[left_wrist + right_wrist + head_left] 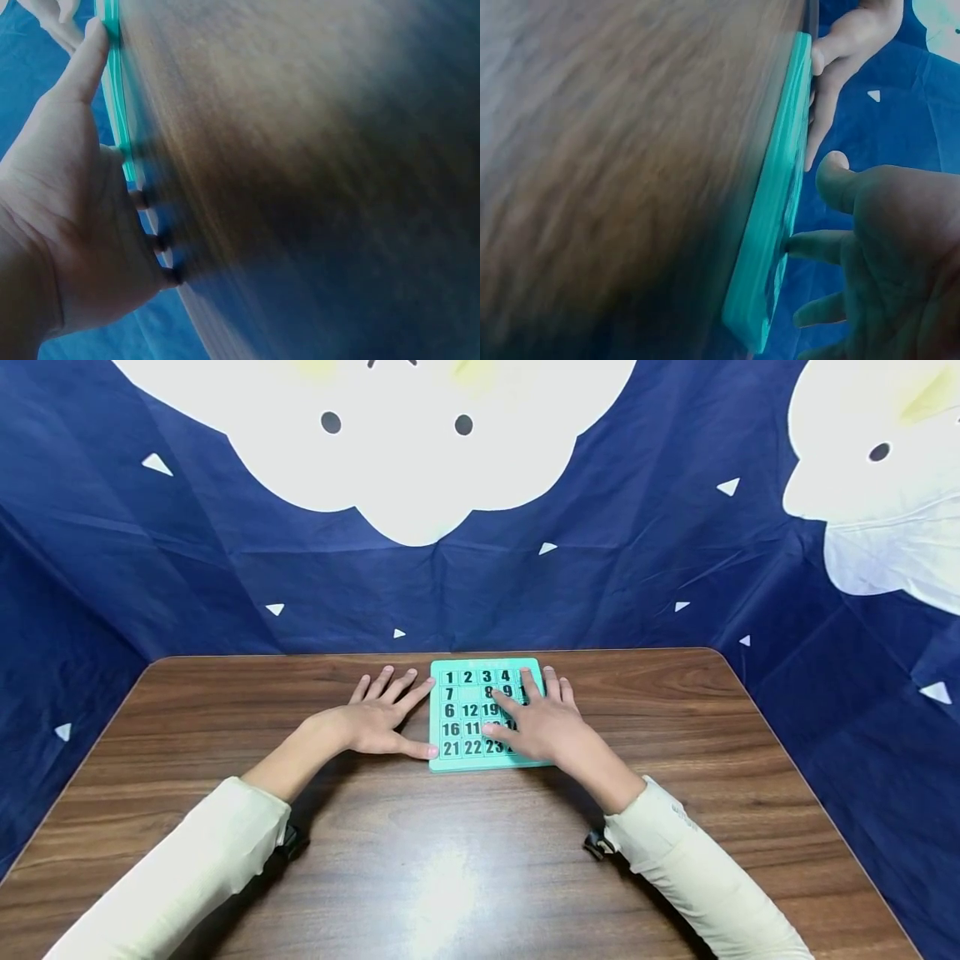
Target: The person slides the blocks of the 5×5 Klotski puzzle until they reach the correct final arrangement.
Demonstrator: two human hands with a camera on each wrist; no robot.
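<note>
A turquoise sliding number puzzle (465, 763) lies flat on the table, its tiles carrying black numbers. A bare slot shows in the second row between the 7 and the 8. My left hand (367, 725) is spread at the puzzle's left side, thumb and index fingertip at its edge. Over the right part of the board is my right hand (546, 724), hiding several tiles. In the right wrist view its index fingertip touches the puzzle's face (780, 251) and the thumb stands off it. The left wrist view shows the left thumb against the puzzle's edge (118, 97).
The brown wood-grain table (435, 868) has rounded far corners. Dark blue cloth (480, 593) with white cloud shapes and small triangles hangs behind it and at both sides. Each pale sleeve has a dark device (597, 844) at the wrist.
</note>
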